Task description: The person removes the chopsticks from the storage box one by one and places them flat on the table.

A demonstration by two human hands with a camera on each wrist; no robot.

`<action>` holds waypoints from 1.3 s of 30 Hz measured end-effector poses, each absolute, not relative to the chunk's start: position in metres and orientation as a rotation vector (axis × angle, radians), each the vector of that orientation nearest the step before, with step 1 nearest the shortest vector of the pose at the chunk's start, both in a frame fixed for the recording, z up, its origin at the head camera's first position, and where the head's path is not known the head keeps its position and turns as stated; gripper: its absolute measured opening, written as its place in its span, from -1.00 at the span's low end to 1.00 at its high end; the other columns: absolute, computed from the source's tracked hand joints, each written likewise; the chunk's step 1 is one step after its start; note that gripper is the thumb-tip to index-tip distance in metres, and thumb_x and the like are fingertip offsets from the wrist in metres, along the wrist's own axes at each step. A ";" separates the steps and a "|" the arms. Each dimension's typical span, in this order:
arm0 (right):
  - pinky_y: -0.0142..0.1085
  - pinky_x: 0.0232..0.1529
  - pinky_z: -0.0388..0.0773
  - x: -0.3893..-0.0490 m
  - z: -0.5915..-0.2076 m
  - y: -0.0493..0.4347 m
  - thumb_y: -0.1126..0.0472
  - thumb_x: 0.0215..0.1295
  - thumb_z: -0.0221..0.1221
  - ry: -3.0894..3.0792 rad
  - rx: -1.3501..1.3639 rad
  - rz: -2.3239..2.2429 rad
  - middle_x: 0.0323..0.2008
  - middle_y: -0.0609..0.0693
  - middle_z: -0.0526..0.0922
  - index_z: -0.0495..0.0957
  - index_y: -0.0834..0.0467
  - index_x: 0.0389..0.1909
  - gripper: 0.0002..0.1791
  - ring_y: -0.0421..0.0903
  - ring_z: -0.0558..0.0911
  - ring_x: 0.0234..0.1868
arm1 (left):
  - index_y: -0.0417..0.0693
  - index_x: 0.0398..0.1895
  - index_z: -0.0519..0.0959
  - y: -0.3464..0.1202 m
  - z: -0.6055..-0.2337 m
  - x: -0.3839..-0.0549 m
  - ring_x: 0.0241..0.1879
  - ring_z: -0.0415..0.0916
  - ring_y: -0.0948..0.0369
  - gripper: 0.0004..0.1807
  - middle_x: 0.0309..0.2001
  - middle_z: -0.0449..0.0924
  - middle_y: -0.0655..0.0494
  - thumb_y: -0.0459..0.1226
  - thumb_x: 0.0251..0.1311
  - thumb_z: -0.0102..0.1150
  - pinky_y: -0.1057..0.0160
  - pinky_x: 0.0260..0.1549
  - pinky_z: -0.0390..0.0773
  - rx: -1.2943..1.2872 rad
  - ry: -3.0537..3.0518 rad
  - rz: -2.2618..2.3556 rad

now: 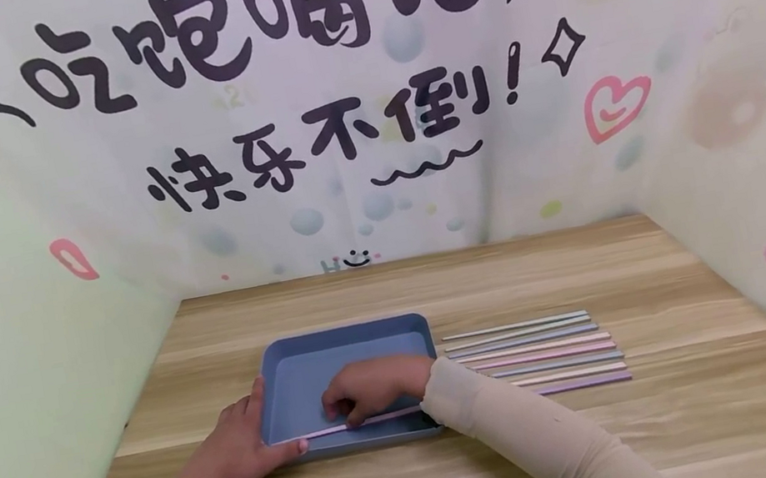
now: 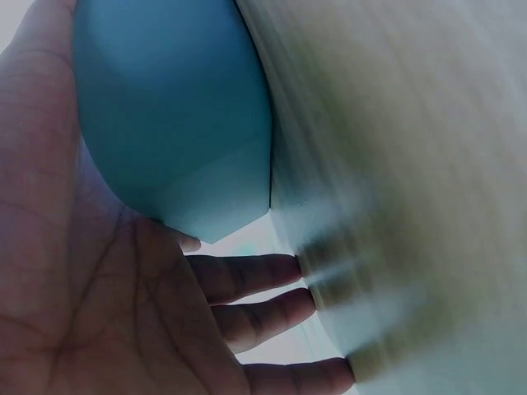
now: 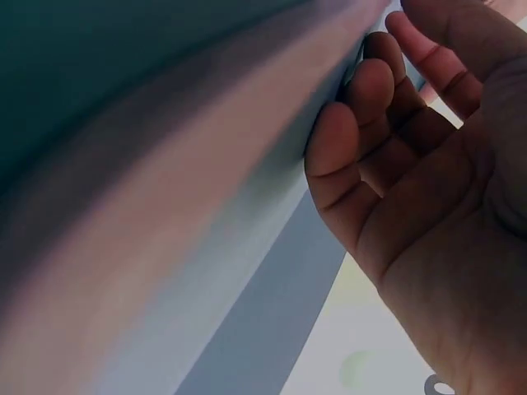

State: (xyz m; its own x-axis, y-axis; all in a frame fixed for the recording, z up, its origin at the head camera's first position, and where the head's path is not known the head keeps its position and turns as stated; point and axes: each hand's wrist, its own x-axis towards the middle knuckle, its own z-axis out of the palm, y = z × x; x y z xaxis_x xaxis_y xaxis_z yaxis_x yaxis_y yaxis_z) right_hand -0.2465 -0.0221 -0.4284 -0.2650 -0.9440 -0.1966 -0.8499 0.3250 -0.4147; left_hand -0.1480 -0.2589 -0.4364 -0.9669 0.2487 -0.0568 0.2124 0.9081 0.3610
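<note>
A blue rectangular tray (image 1: 346, 336) lies on the wooden table. My left hand (image 1: 236, 450) spans its near left corner, thumb along the front side; in the left wrist view, straight fingers (image 2: 263, 317) reach past the tray wall to the tabletop. Inside the tray, a thin pink chopstick (image 1: 393, 415) runs along the front wall, its left end by my left thumb. My right hand (image 1: 373, 386) hovers low in the tray, fingers loosely curled, thumb touching the chopstick. Fingertips (image 3: 333, 136) rest close to the tray surface in the right wrist view; my sleeve hides the chopstick's right end.
Several chopsticks in pale, pink, blue and purple (image 1: 532, 358) lie side by side right of the tray. My right forearm (image 1: 530, 434) crosses the table in front of them. A printed cloth (image 1: 379, 214) stands behind the table (image 1: 391, 288).
</note>
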 end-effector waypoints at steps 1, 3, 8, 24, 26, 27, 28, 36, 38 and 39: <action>-0.53 -0.32 0.33 -0.247 -0.429 -0.022 0.28 0.30 0.29 2.199 -1.584 -0.319 -0.43 -0.16 0.47 0.59 0.09 -0.17 -0.87 -0.31 0.42 -0.38 | -0.53 0.47 -0.11 -0.259 -0.436 -0.148 0.21 0.24 -0.44 0.34 0.22 0.24 -0.65 0.34 0.03 0.26 -0.26 0.08 0.38 0.358 2.963 0.545; -0.53 -0.31 0.34 -0.247 -0.430 -0.023 0.30 0.30 0.28 2.214 -1.577 -0.322 -0.42 -0.16 0.48 0.60 0.09 -0.13 -0.84 -0.30 0.43 -0.37 | -0.53 0.47 -0.12 -0.259 -0.436 -0.148 0.22 0.23 -0.44 0.34 0.23 0.23 -0.65 0.33 0.04 0.26 -0.26 0.09 0.37 0.357 2.953 0.544; -0.50 -0.31 0.36 -0.248 -0.433 -0.022 0.31 0.30 0.28 2.263 -1.560 -0.315 -0.41 -0.16 0.49 0.61 0.07 -0.08 -0.80 -0.28 0.44 -0.37 | -0.53 0.48 -0.12 -0.260 -0.438 -0.149 0.24 0.22 -0.44 0.36 0.24 0.22 -0.64 0.37 0.03 0.23 -0.26 0.10 0.36 0.336 2.943 0.545; -0.49 -0.33 0.38 -0.246 -0.432 -0.020 0.35 0.35 0.21 2.266 -1.513 -0.372 -0.42 -0.17 0.50 0.60 0.05 -0.04 -0.77 -0.28 0.45 -0.39 | -0.54 0.47 -0.10 -0.258 -0.435 -0.147 0.22 0.25 -0.42 0.34 0.22 0.25 -0.64 0.33 0.04 0.25 -0.25 0.08 0.39 0.360 2.968 0.535; -0.49 -0.32 0.38 -0.246 -0.431 -0.020 0.37 0.35 0.20 2.248 -1.501 -0.406 -0.41 -0.17 0.51 0.60 0.05 -0.04 -0.76 -0.28 0.46 -0.38 | -0.55 0.46 -0.10 -0.258 -0.434 -0.147 0.21 0.27 -0.42 0.33 0.21 0.26 -0.64 0.32 0.04 0.26 -0.25 0.07 0.39 0.368 2.969 0.527; -0.49 -0.32 0.39 -0.246 -0.430 -0.019 0.38 0.35 0.20 2.239 -1.496 -0.423 -0.40 -0.17 0.51 0.60 0.05 -0.04 -0.75 -0.28 0.46 -0.38 | -0.55 0.46 -0.10 -0.258 -0.434 -0.147 0.21 0.27 -0.42 0.33 0.21 0.26 -0.64 0.32 0.04 0.27 -0.25 0.07 0.39 0.370 2.967 0.524; -0.49 -0.31 0.39 -0.246 -0.430 -0.019 0.38 0.34 0.19 2.230 -1.490 -0.438 -0.40 -0.17 0.51 0.60 0.04 -0.04 -0.75 -0.28 0.46 -0.38 | -0.55 0.46 -0.11 -0.258 -0.434 -0.147 0.21 0.27 -0.42 0.33 0.22 0.25 -0.65 0.32 0.04 0.26 -0.25 0.08 0.39 0.368 2.964 0.524; -0.49 -0.31 0.40 -0.250 -0.426 -0.013 0.37 0.39 0.15 2.176 -1.425 -0.557 -0.39 -0.18 0.52 0.60 0.07 0.00 -0.76 -0.30 0.46 -0.39 | -0.53 0.47 -0.12 -0.258 -0.433 -0.148 0.23 0.24 -0.42 0.33 0.23 0.23 -0.65 0.31 0.04 0.27 -0.26 0.08 0.39 0.351 2.942 0.533; -0.49 -0.31 0.40 -0.252 -0.425 -0.013 0.37 0.40 0.14 2.164 -1.428 -0.559 -0.39 -0.18 0.52 0.60 0.08 0.01 -0.75 -0.29 0.46 -0.40 | -0.53 0.47 -0.13 -0.258 -0.433 -0.148 0.23 0.24 -0.42 0.33 0.23 0.23 -0.65 0.31 0.04 0.26 -0.26 0.08 0.39 0.347 2.938 0.527; -0.49 -0.31 0.40 -0.252 -0.425 -0.013 0.37 0.40 0.13 2.160 -1.432 -0.552 -0.39 -0.18 0.52 0.60 0.08 0.02 -0.75 -0.30 0.46 -0.40 | -0.53 0.47 -0.14 -0.258 -0.433 -0.148 0.24 0.24 -0.42 0.34 0.24 0.22 -0.65 0.31 0.05 0.26 -0.26 0.08 0.38 0.348 2.938 0.524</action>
State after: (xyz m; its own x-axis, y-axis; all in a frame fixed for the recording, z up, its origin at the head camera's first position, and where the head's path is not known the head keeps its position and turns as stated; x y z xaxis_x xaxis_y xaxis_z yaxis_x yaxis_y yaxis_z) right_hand -0.2523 -0.0125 -0.4249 -0.3318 -0.9274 -0.1727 -0.7306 0.3685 -0.5748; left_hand -0.1484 -0.2579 -0.4331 -0.9640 0.2490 -0.0933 0.2014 0.9128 0.3552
